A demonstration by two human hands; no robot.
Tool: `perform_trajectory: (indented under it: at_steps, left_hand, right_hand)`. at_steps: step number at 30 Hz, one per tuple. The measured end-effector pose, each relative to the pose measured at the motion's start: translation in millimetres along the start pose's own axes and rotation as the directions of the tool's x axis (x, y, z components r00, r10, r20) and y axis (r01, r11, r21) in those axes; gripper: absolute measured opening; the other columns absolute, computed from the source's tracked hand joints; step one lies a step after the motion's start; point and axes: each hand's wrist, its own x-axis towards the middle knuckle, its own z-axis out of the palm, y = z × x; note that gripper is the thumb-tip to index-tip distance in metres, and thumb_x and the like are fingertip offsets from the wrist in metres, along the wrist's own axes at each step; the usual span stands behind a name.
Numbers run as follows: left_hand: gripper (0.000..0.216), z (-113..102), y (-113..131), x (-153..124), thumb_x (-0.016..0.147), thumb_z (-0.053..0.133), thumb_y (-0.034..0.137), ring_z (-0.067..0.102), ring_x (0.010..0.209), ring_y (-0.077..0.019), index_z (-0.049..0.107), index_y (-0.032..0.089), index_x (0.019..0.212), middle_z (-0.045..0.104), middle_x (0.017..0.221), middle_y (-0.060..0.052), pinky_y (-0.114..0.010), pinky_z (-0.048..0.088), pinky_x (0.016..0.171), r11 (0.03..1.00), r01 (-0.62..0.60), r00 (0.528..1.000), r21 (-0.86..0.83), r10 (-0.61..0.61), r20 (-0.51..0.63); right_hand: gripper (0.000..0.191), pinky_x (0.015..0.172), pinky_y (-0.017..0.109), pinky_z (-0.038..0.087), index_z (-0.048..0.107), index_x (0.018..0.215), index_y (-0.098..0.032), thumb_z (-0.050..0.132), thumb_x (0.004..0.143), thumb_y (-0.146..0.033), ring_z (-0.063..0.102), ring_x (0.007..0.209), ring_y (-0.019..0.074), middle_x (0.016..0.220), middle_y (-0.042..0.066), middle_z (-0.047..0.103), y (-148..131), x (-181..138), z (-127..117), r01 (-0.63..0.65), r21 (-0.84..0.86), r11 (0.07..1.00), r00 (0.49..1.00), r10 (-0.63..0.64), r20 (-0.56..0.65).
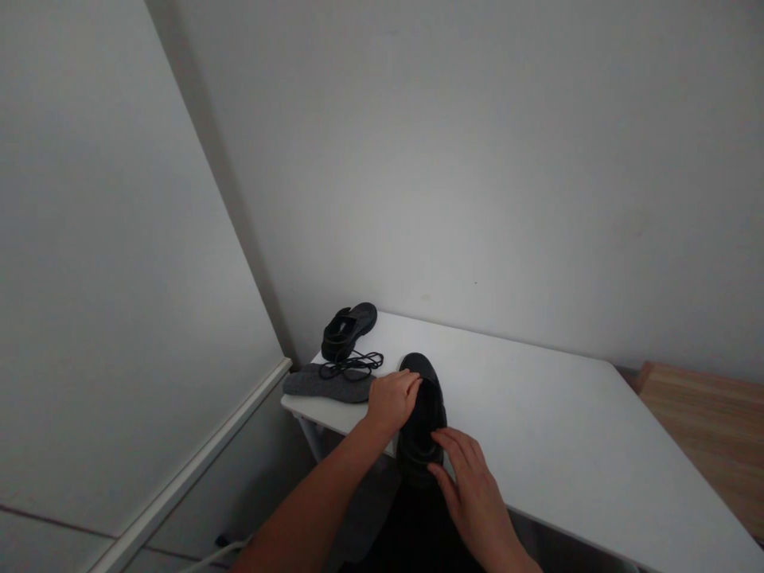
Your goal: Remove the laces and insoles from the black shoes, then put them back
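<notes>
A black shoe (418, 365) stands at the front edge of the white table, its toe pointing away from me and no lace showing in it. My left hand (391, 399) is closed on the shoe's upper near the tongue, fingertips at the opening. At the heel end, my right hand (471, 481) grips the collar, with the thumb apart from the fingers. Left of my left hand lie grey insoles (325, 385), with a loose bundle of black shoelaces (356, 364) on and beside them. Behind them, a second black shoe (352, 328) sits at the table's back left corner.
The white table (537, 414) runs along a grey-white wall (477, 175). To the left rises a white panel (131, 263) with a ledge. A wood-toned surface (710, 430) adjoins at the right. A pale cable (218, 555) shows low on the left.
</notes>
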Motion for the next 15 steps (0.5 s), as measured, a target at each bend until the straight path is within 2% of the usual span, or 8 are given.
perform_trajectory:
  at_steps: [4,6,9,11,13,15]
  left_hand:
    - [0.030,-4.9,3.3,0.3,0.091,0.038,0.031,0.063,0.092,-0.0159,0.066,0.022,0.099,0.069,0.102,-0.003,-0.029,0.047,0.086,1.000,0.021,1.000,-0.001,-0.021,0.023]
    - [0.027,-10.0,4.7,1.6,0.089,0.042,0.029,0.061,0.096,-0.0166,0.064,0.022,0.104,0.068,0.104,-0.004,-0.030,0.046,0.087,1.000,-0.018,0.999,0.008,0.018,0.045]
    - [0.041,-15.8,7.5,6.8,0.081,0.056,0.027,0.051,0.113,-0.0196,0.053,0.021,0.121,0.062,0.118,-0.004,-0.033,0.041,0.097,0.989,-0.147,0.987,0.013,0.146,0.063]
    - [0.051,-15.7,10.1,12.4,0.077,0.061,0.028,0.045,0.120,-0.0211,0.049,0.020,0.126,0.059,0.123,-0.006,-0.035,0.037,0.102,0.981,-0.192,0.978,0.025,0.189,0.088]
    - [0.041,-12.7,12.8,18.6,0.079,0.059,0.029,0.048,0.117,-0.0212,0.055,0.021,0.119,0.062,0.116,-0.006,-0.036,0.037,0.101,0.983,-0.174,0.974,0.052,0.164,0.158]
    - [0.026,-8.7,15.0,24.0,0.084,0.051,0.029,0.056,0.107,-0.0206,0.062,0.023,0.107,0.067,0.105,-0.005,-0.035,0.042,0.094,0.986,-0.144,0.964,0.078,0.122,0.238]
  right_hand:
    - [0.032,0.090,0.042,0.049,0.048,0.117,-0.025,0.051,0.085,-0.021,0.053,0.106,0.0227,0.112,0.008,0.056,-3.5,-0.1,-4.3,-0.027,0.049,0.998,0.999,0.026,0.020]
    - [0.029,0.091,0.041,0.049,0.050,0.115,-0.026,0.051,0.085,-0.026,0.053,0.107,0.0220,0.113,0.008,0.055,-4.4,3.8,-8.0,-0.064,0.103,0.993,0.998,0.061,0.029]
    - [0.025,0.085,0.038,0.051,0.052,0.109,-0.022,0.048,0.086,-0.034,0.055,0.103,0.0210,0.110,0.010,0.054,-0.2,19.5,-10.8,-0.195,0.216,0.957,0.978,0.205,-0.025]
    - [0.029,0.077,0.035,0.053,0.051,0.107,-0.019,0.044,0.087,-0.038,0.057,0.099,0.0207,0.108,0.012,0.054,6.4,35.3,-8.7,-0.317,0.245,0.916,0.937,0.342,-0.066]
    - [0.035,0.071,0.032,0.053,0.050,0.110,-0.016,0.042,0.087,-0.041,0.059,0.095,0.0207,0.111,0.014,0.056,13.8,51.4,-3.9,-0.409,0.215,0.887,0.900,0.431,-0.067]
    - [0.035,0.070,0.031,0.051,0.050,0.112,-0.015,0.039,0.088,-0.039,0.063,0.089,0.0200,0.109,0.013,0.060,19.7,63.7,1.7,-0.448,0.160,0.880,0.889,0.458,-0.031]
